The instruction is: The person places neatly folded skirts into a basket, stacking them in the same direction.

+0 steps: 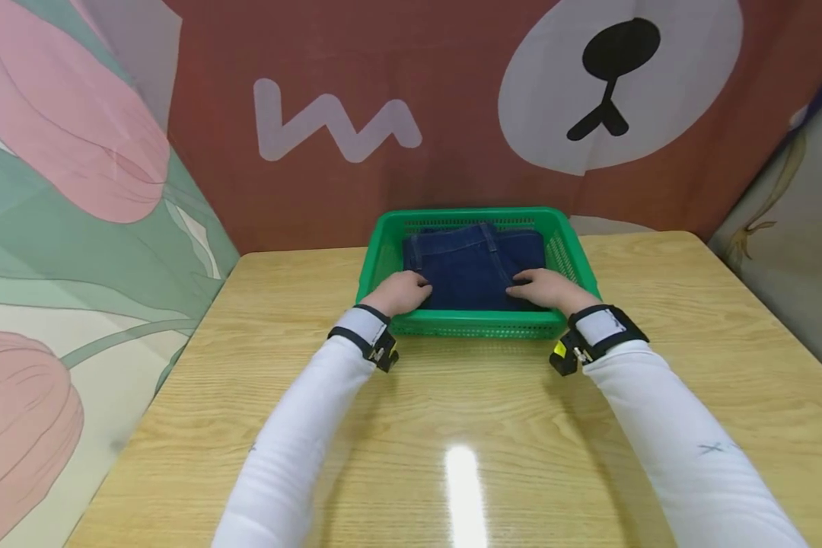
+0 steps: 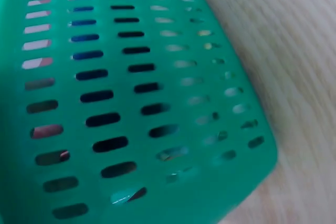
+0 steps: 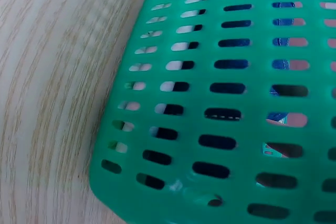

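Dark blue folded jeans (image 1: 455, 270) lie in a green plastic basket (image 1: 479, 323), waistband and belt loops toward the far side. My left hand (image 1: 403, 292) reaches over the near left part of the rim, its thumb and fingertips at the left edge of the jeans. Across from it, my right hand (image 1: 548, 289) rests on the right part of the jeans, fingers and thumb spread a little apart. In both wrist views the slotted basket wall (image 2: 113, 108) fills most of the picture. Dark blue cloth shows through the slots, and the hands are largely hidden behind it.
The basket stands at the far edge of a light wooden table (image 1: 452, 411). Behind it hangs a brown cloth (image 1: 452, 175) with a printed bear's muzzle. A floral curtain (image 1: 75, 251) is at the left. Both wrists carry strapped-on cameras.
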`<state>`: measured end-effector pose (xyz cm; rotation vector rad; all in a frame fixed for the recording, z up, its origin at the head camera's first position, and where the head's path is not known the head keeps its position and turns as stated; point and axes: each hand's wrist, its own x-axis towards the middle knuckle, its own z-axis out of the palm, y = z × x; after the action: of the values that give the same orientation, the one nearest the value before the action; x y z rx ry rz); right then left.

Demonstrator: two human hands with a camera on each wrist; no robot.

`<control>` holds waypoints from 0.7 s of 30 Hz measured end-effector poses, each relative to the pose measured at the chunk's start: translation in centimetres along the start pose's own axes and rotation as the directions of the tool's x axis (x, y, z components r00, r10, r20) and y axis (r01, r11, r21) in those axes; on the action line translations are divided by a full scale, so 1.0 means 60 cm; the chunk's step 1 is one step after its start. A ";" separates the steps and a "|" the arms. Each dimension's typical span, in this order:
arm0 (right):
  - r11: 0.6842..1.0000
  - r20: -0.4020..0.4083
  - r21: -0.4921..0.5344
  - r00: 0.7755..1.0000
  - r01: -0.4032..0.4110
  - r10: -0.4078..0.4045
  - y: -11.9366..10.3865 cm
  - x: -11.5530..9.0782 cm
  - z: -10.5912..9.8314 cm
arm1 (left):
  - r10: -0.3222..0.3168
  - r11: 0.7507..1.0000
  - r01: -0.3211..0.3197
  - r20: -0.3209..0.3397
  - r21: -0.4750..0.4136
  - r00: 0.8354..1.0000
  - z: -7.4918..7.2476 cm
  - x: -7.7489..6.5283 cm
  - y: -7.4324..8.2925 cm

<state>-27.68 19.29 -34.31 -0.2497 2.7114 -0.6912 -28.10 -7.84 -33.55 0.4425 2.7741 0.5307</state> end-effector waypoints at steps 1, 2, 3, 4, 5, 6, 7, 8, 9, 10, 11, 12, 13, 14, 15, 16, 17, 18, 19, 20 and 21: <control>1.000 0.013 0.005 1.000 -0.004 0.004 -0.001 -0.002 -0.001 | -0.005 1.000 0.005 0.029 -0.004 1.000 -0.002 0.000 0.001; 1.000 0.019 0.006 1.000 -0.003 0.003 -0.001 -0.002 -0.001 | -0.008 1.000 0.008 0.050 0.000 0.999 -0.003 0.001 0.001; 1.000 0.014 0.008 1.000 0.001 -0.001 -0.001 -0.003 -0.002 | -0.006 1.000 0.006 0.055 0.006 0.998 -0.003 0.001 0.001; 1.000 0.002 0.012 1.000 0.004 -0.004 0.000 -0.002 -0.002 | -0.007 1.000 0.007 0.044 0.012 0.999 -0.003 0.001 0.002; 1.000 -0.017 0.018 1.000 0.008 -0.008 0.001 -0.002 -0.003 | -0.006 1.000 0.006 0.017 0.017 1.000 -0.002 0.001 0.003; 1.000 -0.041 0.025 0.999 0.014 -0.013 0.001 -0.003 -0.004 | -0.003 1.000 0.003 -0.022 0.022 1.000 -0.001 -0.001 0.003; 0.999 -0.074 0.027 0.997 0.024 -0.022 0.002 -0.005 -0.005 | 0.002 1.000 0.000 -0.070 0.025 0.998 0.001 -0.004 0.004; 0.999 -0.109 0.028 0.994 0.034 -0.031 0.004 -0.007 -0.006 | 0.013 0.999 -0.008 -0.128 0.032 0.992 0.003 -0.007 0.004; 0.999 -0.149 0.021 0.988 0.047 -0.043 0.005 -0.012 -0.007 | 0.026 0.999 -0.018 -0.189 0.044 0.982 0.005 -0.012 0.004; 0.998 -0.189 0.010 0.980 0.061 -0.058 0.007 -0.017 -0.008 | 0.038 0.998 -0.027 -0.246 0.051 0.969 0.007 -0.017 0.004; 0.997 -0.227 -0.006 0.971 0.080 -0.079 0.007 -0.025 -0.009 | 0.057 0.997 -0.041 -0.293 0.061 0.954 0.008 -0.023 0.004; 0.995 -0.266 -0.026 0.959 0.098 -0.102 0.009 -0.033 -0.008 | 0.078 0.996 -0.057 -0.337 0.074 0.938 0.009 -0.031 0.003; 0.992 -0.302 -0.046 0.945 0.118 -0.127 0.010 -0.042 -0.007 | 0.099 0.994 -0.071 -0.374 0.087 0.922 0.010 -0.038 0.001; 0.988 -0.334 -0.066 0.930 0.136 -0.151 0.013 -0.051 -0.006 | 0.120 0.991 -0.086 -0.408 0.102 0.905 0.012 -0.046 -0.001; 0.984 -0.364 -0.086 0.915 0.154 -0.175 0.015 -0.061 -0.004 | 0.138 0.989 -0.101 -0.440 0.107 0.888 0.015 -0.054 -0.005; 0.979 -0.393 -0.106 0.898 0.172 -0.200 0.019 -0.070 0.000 | 0.152 0.988 -0.118 -0.470 0.103 0.870 0.018 -0.062 -0.009; 0.974 -0.421 -0.122 0.878 0.191 -0.225 0.024 -0.079 0.004 | 0.165 0.986 -0.135 -0.498 0.096 0.851 0.022 -0.072 -0.014; 0.968 -0.446 -0.139 0.860 0.209 -0.250 0.029 -0.088 0.008 | 0.176 0.984 -0.152 -0.529 0.089 0.830 0.027 -0.081 -0.020; 0.961 -0.467 -0.152 0.841 0.230 -0.275 0.035 -0.096 0.013 | 0.183 0.983 -0.168 -0.554 0.078 0.812 0.033 -0.090 -0.027; 0.954 -0.490 -0.161 0.819 0.254 -0.300 0.042 -0.103 0.019 | 0.184 0.982 -0.180 -0.575 0.065 0.797 0.039 -0.099 -0.034; 0.946 -0.514 -0.167 0.794 0.277 -0.324 0.050 -0.109 0.025 | 0.185 0.980 -0.195 -0.596 0.048 0.781 0.044 -0.108 -0.041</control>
<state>-21.34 22.86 -35.23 -0.6041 3.2860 -0.8384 -21.93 -11.46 -35.52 0.6522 3.3444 0.8722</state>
